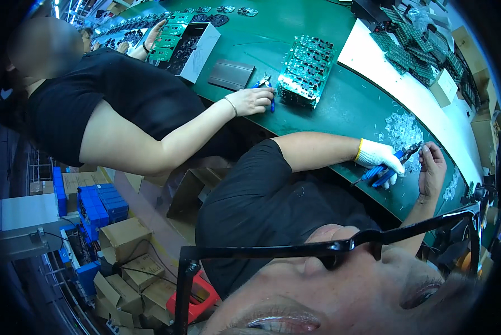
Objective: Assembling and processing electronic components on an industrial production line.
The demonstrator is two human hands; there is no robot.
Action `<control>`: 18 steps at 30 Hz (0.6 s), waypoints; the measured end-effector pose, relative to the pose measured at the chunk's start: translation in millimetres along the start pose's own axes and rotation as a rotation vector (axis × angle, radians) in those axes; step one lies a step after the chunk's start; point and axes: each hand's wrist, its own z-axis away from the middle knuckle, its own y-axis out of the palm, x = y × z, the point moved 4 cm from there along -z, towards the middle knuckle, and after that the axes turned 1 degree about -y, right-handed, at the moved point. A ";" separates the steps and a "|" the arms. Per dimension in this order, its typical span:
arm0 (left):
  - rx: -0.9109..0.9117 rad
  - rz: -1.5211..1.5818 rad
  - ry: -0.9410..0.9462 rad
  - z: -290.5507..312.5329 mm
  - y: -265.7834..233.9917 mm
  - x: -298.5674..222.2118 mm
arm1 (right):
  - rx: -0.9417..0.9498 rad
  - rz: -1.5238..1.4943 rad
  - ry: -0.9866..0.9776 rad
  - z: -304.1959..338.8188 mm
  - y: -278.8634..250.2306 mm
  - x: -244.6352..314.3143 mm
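Observation:
My left hand (378, 158), in a white knit glove with a yellow cuff, is closed around blue-handled pliers (398, 159). The dark jaws of the pliers point toward my bare right hand (432, 167). Its fingers are curled together at the tip of the jaws, and whatever small thing they pinch is too small to make out. Just beyond both hands, a pile of small clear plastic pieces (404, 129) lies on the green table (351, 111). More clear pieces (452, 184) are scattered to the right of my right hand.
A co-worker's hand (253, 102) lies by blue-handled cutters (263, 82) at my left. Nearby are a stack of green circuit boards (306, 67), a brown flat case (231, 74) and a white box (200, 53) of black parts. Dark green grid-like panels (398, 53) are heaped far right.

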 end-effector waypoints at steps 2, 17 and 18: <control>0.004 -0.002 0.005 0.8 0.3 -0.2 | 0.002 0.010 -0.010 -0.1 1.4 0.8; -0.034 -0.117 -0.006 2.5 4.6 -1.1 | 0.008 0.141 -0.076 13.4 -1.8 7.1; -0.023 -0.096 0.000 2.7 4.7 -1.1 | -0.014 0.135 -0.072 14.3 -0.8 7.4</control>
